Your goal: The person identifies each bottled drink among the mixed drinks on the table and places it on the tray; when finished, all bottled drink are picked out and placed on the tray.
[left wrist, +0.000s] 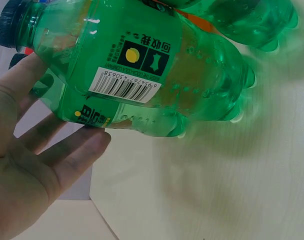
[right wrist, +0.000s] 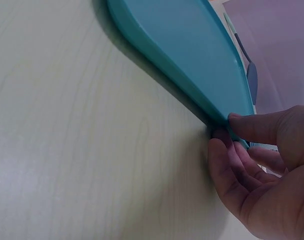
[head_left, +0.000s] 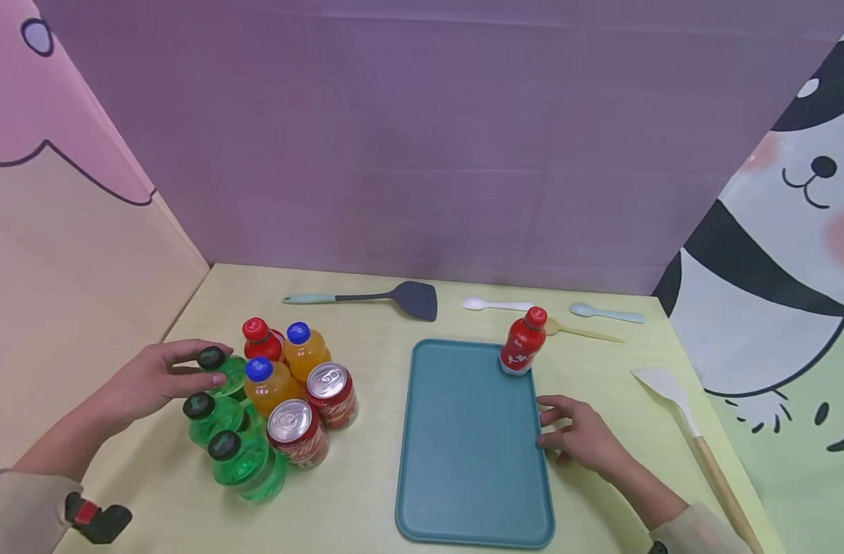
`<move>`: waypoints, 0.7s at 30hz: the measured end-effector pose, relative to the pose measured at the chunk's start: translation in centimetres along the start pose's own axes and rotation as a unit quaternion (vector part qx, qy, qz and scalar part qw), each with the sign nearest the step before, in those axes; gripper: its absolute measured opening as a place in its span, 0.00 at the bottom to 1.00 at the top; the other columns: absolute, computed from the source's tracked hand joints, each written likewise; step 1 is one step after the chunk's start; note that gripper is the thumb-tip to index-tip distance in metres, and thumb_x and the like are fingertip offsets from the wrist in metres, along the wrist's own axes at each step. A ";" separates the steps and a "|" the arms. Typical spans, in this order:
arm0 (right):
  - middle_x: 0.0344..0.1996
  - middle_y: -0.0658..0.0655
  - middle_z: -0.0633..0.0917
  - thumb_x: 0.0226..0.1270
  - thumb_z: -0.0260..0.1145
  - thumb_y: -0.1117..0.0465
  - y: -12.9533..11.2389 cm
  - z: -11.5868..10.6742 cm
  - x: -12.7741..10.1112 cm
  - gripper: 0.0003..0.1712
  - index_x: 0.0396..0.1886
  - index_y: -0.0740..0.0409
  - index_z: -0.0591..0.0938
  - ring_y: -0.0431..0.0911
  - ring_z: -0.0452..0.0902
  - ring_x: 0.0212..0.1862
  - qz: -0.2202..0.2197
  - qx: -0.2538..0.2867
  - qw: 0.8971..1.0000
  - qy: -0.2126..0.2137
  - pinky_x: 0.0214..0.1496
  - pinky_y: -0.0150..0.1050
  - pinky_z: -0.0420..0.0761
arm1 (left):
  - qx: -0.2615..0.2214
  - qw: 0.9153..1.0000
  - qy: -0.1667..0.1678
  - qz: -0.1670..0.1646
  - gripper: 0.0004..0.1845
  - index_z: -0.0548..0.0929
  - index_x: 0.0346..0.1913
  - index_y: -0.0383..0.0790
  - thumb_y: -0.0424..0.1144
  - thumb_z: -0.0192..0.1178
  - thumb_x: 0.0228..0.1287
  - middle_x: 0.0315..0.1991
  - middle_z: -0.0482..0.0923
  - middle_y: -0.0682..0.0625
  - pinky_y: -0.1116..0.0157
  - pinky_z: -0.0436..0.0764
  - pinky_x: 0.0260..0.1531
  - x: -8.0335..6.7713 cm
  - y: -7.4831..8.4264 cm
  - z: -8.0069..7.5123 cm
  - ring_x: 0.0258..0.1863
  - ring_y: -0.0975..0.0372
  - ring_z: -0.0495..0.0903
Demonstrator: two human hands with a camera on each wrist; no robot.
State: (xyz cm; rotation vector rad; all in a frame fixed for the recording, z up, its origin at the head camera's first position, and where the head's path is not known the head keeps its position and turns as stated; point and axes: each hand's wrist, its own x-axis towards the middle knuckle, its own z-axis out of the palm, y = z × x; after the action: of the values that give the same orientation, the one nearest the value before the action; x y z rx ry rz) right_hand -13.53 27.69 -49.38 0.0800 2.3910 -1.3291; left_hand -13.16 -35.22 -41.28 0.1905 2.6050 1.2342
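My left hand (head_left: 165,377) reaches around the neck of the rearmost green bottle (head_left: 229,377), its thumb in front and a finger behind. In the left wrist view its fingers (left wrist: 79,155) are spread and fairly straight, beside that bottle. Nearer that camera is another green bottle (left wrist: 137,60) with a barcode label and dark cap. At right, my right hand (head_left: 579,432) pinches the long right rim of a teal tray (head_left: 473,454). In the right wrist view the thumb is on the rim, the fingertips below. A red bottle (head_left: 523,342) stands on the tray's back right corner.
Grouped with the green bottles are two orange drink bottles (head_left: 307,354), a red-capped bottle (head_left: 261,338) and two red cans (head_left: 331,396). Behind lie a dark spatula (head_left: 415,300) and small spoons (head_left: 605,313). A white spatula with wooden handle (head_left: 715,473) lies right. Fabric walls surround the table.
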 end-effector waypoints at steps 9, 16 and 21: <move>0.46 0.60 0.83 0.58 0.75 0.71 0.1 0.0 -0.3 0.39 0.70 0.63 0.73 0.49 0.84 0.33 -0.003 -0.001 1.000 0.004 0.30 0.46 0.87 | 0.007 1.000 0.023 0.007 0.28 0.78 0.67 0.37 0.48 0.67 0.70 0.59 0.80 0.35 0.54 0.89 0.43 0.1 -0.2 0.3 0.58 0.32 0.80; 0.47 0.60 0.83 0.59 0.75 0.71 0.1 0.3 -0.3 0.38 0.71 0.62 0.73 0.48 0.84 0.34 -0.008 -0.013 1.000 0.018 0.30 0.46 0.86 | 0.023 0.999 0.040 0.018 0.24 0.80 0.64 0.38 0.47 0.67 0.71 0.54 0.84 0.44 0.58 0.89 0.41 0.1 -0.1 0.3 0.57 0.36 0.81; 0.47 0.60 0.82 0.61 0.74 0.72 0.1 0.5 -0.2 0.37 0.71 0.61 0.73 0.48 0.83 0.34 -0.005 -0.008 1.000 0.021 0.29 0.45 0.86 | 0.028 0.998 0.049 0.023 0.21 0.80 0.61 0.41 0.46 0.67 0.71 0.49 0.86 0.54 0.63 0.88 0.39 0.0 -0.3 -0.2 0.52 0.56 0.85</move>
State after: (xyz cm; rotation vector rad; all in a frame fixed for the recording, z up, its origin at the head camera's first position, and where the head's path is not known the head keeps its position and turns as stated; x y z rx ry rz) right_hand -13.11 27.33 -49.63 0.0918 2.4403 -1.3250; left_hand -13.24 -35.52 -41.43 0.2065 2.7366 1.2143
